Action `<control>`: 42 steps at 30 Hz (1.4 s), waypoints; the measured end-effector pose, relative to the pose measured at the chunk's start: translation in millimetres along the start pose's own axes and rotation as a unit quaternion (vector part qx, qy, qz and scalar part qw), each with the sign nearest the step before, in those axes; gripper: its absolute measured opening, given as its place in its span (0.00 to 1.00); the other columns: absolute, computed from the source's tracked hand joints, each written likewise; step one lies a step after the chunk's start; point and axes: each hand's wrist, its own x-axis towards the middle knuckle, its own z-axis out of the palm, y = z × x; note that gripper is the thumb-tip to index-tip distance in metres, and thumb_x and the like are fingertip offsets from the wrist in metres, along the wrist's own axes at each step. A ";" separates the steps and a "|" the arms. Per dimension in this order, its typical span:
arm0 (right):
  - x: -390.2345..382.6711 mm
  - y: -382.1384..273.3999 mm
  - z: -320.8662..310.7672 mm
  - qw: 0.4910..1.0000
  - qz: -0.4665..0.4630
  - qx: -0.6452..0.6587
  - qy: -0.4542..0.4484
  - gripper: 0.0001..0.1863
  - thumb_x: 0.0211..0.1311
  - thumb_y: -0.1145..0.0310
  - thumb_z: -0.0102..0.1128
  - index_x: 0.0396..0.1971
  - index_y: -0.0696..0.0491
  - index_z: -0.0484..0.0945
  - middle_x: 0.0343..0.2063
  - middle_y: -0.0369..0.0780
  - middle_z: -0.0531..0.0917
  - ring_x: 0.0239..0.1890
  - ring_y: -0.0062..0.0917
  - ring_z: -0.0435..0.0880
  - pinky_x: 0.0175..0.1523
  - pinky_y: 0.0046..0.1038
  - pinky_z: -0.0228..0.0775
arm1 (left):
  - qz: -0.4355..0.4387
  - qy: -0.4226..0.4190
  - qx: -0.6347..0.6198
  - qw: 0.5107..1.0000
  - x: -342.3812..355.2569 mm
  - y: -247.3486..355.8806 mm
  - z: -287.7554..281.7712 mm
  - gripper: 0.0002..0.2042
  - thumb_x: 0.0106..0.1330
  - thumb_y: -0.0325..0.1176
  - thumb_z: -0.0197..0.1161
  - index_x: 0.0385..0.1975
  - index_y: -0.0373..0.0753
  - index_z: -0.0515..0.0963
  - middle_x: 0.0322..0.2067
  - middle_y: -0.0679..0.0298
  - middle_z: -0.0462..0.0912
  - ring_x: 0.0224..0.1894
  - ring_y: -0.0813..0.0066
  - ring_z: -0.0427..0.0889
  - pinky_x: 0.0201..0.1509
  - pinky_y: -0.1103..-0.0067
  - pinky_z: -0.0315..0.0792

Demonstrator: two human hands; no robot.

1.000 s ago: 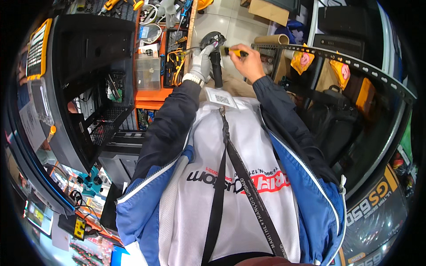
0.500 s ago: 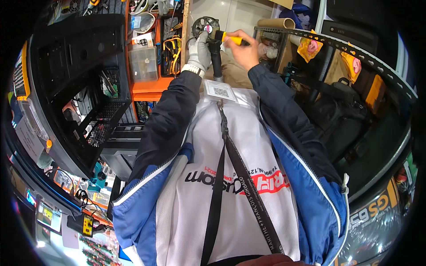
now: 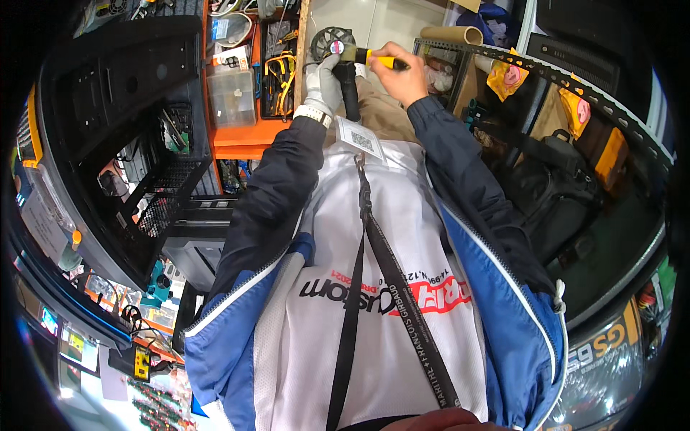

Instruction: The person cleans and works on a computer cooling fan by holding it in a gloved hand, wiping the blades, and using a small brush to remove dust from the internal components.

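Fan [image 3: 336, 46] has tipped face-up, left grip [image 3: 324, 86] pinching it, right grip [image 3: 402, 77] closed round yellow brush [image 3: 378, 60]; overpressing could crack blades [image 3: 329, 34].

Fan [image 3: 335, 46] matt plastic; yellow handle [image 3: 379, 60] smooth plastic; glove [image 3: 328, 86] matt cloth.

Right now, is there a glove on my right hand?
No, the right hand is bare around the yellow tool; only the left hand is gloved.

Gloved left hand [image 3: 325, 86]: gripping, fingers pointing away
Bare right hand [image 3: 402, 79]: gripping, fingers bent leftward
Left forearm [image 3: 284, 169], right forearm [image 3: 456, 154]: stretched forward, converging
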 end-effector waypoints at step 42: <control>34.5 -17.9 -40.1 0.981 -0.091 -0.111 -0.134 0.10 0.61 0.75 0.70 0.41 0.50 0.93 0.42 0.44 0.94 0.44 0.44 0.94 0.54 0.37 0.86 | 0.182 0.065 0.085 0.977 -0.1 -8.8 25.4 0.17 0.74 0.34 0.74 0.54 0.39 0.73 0.50 0.60 0.86 0.48 0.73 0.87 0.53 0.74 0.82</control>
